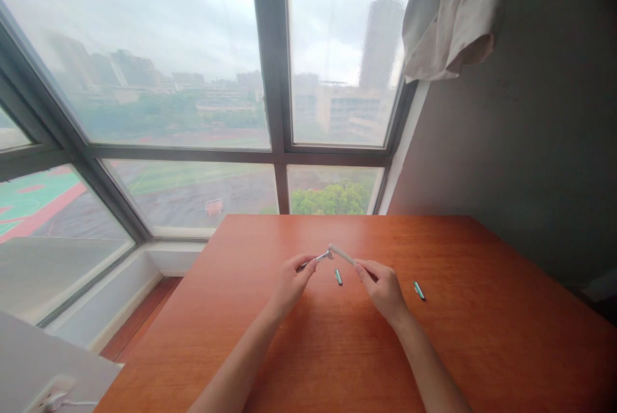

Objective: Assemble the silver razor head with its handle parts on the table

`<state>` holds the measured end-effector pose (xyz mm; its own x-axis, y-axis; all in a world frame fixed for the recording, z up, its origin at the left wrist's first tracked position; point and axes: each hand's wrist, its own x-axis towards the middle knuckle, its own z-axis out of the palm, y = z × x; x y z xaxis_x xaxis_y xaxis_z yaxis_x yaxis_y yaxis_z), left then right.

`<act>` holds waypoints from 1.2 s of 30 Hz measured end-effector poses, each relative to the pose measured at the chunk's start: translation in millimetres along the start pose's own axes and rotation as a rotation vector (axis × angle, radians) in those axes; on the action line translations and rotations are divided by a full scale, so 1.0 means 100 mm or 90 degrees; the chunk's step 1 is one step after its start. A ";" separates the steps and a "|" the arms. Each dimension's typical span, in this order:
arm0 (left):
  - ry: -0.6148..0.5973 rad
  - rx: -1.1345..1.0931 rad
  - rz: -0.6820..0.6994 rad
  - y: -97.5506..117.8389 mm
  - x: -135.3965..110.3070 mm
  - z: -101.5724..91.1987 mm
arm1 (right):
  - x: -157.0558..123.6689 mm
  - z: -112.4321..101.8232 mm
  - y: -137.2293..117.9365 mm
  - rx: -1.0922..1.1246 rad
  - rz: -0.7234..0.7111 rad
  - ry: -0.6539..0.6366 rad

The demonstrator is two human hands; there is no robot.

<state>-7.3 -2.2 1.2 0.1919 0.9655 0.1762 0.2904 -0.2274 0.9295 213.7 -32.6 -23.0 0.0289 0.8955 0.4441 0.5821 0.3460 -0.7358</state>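
Note:
Both my hands are raised a little above an orange-brown wooden table [434, 349], near its middle. My left hand [292, 281] pinches a small silver pen part [322, 257] with a metal tip. My right hand [380, 288] pinches a pale cream pen barrel [341, 253] that slants up to the left. The two parts meet end to end between my hands. On the table below them lies a small teal cartridge [338, 277]. A second teal cartridge [419, 291] lies just right of my right hand.
A large window with dark frames [272, 111] fills the far side, with buildings and a sports field outside. A grey wall [530, 143] stands on the right, with pale cloth [448, 15] hanging at the top. A white plug strip [51, 394] sits at the lower left.

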 end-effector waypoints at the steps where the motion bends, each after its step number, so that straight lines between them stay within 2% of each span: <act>1: 0.003 0.001 0.000 0.00 0.00 0.00 | 0.00 0.00 0.01 -0.002 0.000 0.002; 10: 0.005 -0.008 -0.015 0.01 0.00 0.00 | 0.00 0.00 0.01 0.008 0.012 0.024; 24: -0.005 -0.004 -0.015 0.02 0.00 0.00 | 0.00 -0.01 -0.04 0.030 0.026 -0.012; 31: -0.026 -0.034 -0.019 0.05 0.00 -0.01 | 0.01 -0.01 -0.02 0.041 0.031 0.019; 36: -0.005 -0.079 -0.020 0.01 0.01 0.00 | 0.00 -0.01 -0.02 0.053 0.033 0.014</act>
<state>-7.2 -1.9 2.5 0.1919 0.9708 0.1442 0.1787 -0.1790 0.9675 213.1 -33.3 -20.7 0.0750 0.9069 0.4147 0.5096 0.3226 -0.7976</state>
